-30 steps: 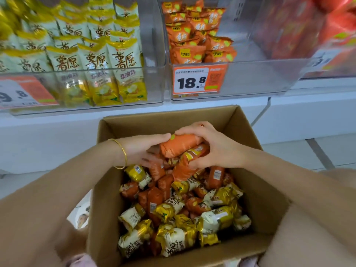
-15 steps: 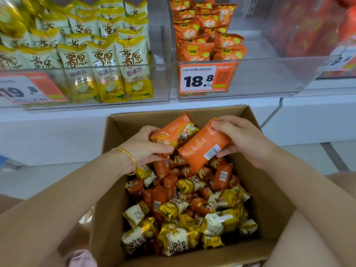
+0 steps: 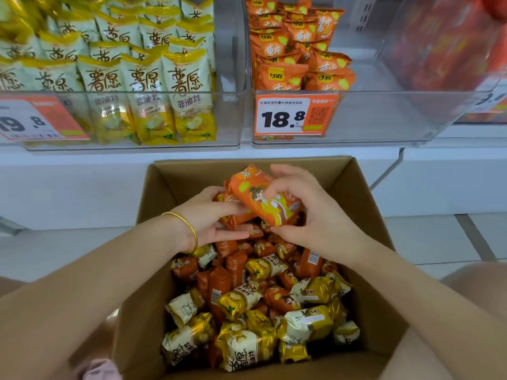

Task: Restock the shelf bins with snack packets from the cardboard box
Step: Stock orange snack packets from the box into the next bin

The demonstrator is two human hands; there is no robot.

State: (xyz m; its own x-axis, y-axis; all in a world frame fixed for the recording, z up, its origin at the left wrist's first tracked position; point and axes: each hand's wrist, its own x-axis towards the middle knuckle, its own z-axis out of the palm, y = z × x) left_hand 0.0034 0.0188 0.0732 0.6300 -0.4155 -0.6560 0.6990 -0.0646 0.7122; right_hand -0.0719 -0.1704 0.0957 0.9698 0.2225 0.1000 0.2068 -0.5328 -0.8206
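Note:
An open cardboard box (image 3: 153,270) in front of me holds several orange and yellow-white snack packets (image 3: 247,311). Over its far end both hands hold orange packets. My left hand (image 3: 214,218), with a gold bangle at the wrist, grips an orange packet (image 3: 233,219) low against the pile. My right hand (image 3: 304,212) holds a second orange packet (image 3: 263,198) on top of the first. Above, a clear shelf bin (image 3: 370,116) with an 18.8 price tag holds orange packets stacked only at its left side.
To the left, a clear bin (image 3: 236,78) is packed with upright yellow-white packets behind a 19.8 tag. A bin of red packets (image 3: 450,45) stands at the upper right. A white shelf ledge (image 3: 192,154) runs below the bins, with pale floor tiles on both sides of the box.
Both hands lifted orange packets out of the pile, then brought them together; the right hand's packet now lies over the left hand's packet. The view has tilted up slightly toward the bins.

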